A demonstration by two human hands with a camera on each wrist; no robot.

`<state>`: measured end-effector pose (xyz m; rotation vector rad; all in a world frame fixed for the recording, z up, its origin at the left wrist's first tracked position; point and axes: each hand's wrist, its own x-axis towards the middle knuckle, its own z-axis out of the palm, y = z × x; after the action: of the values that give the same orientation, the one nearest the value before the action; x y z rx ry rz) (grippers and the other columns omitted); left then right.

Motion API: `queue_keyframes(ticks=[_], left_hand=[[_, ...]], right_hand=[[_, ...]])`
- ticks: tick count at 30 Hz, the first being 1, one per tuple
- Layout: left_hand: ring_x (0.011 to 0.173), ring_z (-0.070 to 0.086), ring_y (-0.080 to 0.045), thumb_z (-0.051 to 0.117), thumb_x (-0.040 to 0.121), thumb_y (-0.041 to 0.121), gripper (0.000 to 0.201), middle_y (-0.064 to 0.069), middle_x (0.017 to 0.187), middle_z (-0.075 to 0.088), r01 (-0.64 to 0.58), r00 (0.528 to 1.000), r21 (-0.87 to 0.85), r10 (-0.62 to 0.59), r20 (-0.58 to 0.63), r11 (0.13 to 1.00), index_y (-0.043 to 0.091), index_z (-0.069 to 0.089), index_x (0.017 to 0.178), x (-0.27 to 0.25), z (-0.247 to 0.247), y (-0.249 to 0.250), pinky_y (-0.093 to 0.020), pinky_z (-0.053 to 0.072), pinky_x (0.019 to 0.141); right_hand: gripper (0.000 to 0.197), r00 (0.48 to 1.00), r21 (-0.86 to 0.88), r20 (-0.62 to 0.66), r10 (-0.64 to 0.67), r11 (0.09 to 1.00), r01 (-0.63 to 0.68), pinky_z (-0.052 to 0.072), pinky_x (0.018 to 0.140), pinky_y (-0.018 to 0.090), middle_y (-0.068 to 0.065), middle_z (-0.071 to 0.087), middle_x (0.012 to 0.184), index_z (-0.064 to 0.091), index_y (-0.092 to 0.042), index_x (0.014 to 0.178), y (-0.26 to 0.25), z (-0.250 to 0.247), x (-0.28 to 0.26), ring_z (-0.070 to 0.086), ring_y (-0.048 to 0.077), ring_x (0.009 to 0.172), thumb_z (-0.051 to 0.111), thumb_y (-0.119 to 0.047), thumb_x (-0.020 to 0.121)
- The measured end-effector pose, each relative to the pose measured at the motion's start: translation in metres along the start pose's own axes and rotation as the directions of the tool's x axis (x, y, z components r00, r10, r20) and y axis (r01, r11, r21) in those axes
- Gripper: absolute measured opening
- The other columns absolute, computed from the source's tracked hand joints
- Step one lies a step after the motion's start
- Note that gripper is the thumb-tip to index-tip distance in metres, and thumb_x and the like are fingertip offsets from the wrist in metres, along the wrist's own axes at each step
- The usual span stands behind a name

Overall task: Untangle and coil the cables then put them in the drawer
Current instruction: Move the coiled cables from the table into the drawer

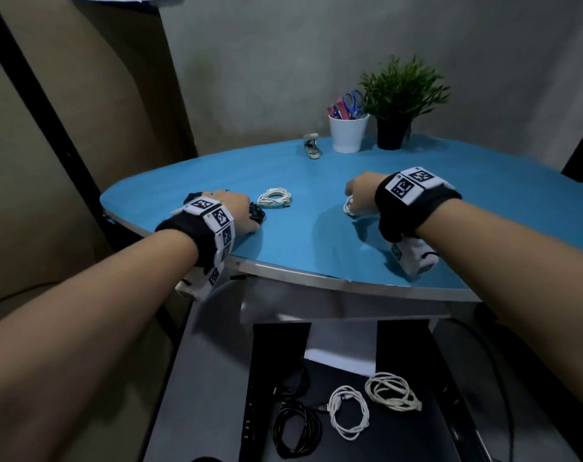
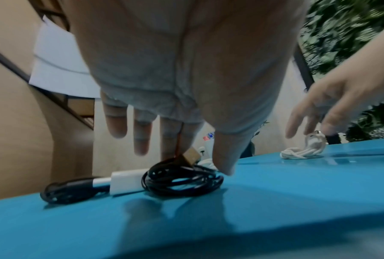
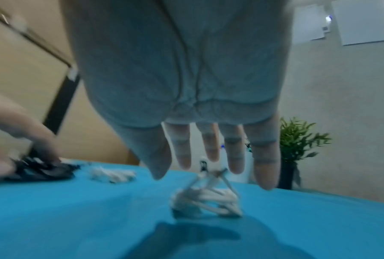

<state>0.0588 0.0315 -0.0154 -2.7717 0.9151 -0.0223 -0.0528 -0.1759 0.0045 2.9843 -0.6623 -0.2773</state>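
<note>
Three coiled cables (image 1: 346, 411) already lay in the open drawer (image 1: 426, 438) below, so the step was collecting the rest from the blue worktop (image 1: 316, 235). Her left hand (image 2: 175, 87) reached down with fingers released over the black cable (image 2: 182, 180); her right hand (image 3: 197, 87) hung slack-fingered above a white bundle (image 3: 206, 201). Another white coil (image 1: 274, 197) lay between them. Next, I judged, each hand needed to close and lift.

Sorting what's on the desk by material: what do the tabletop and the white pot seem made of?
Tabletop: a smooth blue sheet, likely laminate or plastic, with soft reflections, edged in a grey, metal-looking band. White pot: plain glossy white, ceramic or plastic; the look leaves it open.
</note>
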Motion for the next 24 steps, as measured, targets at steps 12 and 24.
queue_keyframes(ticks=[12,24], left_hand=[[0.098,0.045,-0.03,0.053,0.083,0.037,0.018,-0.005,0.083,0.052,-0.105,0.989,-0.237,0.076,-0.13,0.966,0.021,0.046,0.086,-0.024,0.005,0.003,-0.039,0.033,0.079],[0.066,0.052,-0.007,0.066,0.075,0.028,0.013,0.012,0.072,0.058,-0.437,0.858,-0.491,0.513,0.022,0.753,0.025,0.055,0.082,-0.151,0.031,0.029,-0.014,0.038,0.059]], right_hand=[[0.026,0.998,0.077,-0.032,-0.047,0.996,0.05,0.039,0.065,0.029,0.014,0.064,0.094,0.066,-0.005,0.098,0.011,0.001,-0.015,0.057,0.03,0.082,0.066,-0.025,0.082],[0.002,0.853,0.493,0.227,-0.47,0.811,0.316,0.045,0.054,0.021,-0.001,0.068,0.064,0.071,-0.025,0.076,0.002,0.056,-0.153,0.058,0.007,0.055,0.074,-0.025,0.076]])
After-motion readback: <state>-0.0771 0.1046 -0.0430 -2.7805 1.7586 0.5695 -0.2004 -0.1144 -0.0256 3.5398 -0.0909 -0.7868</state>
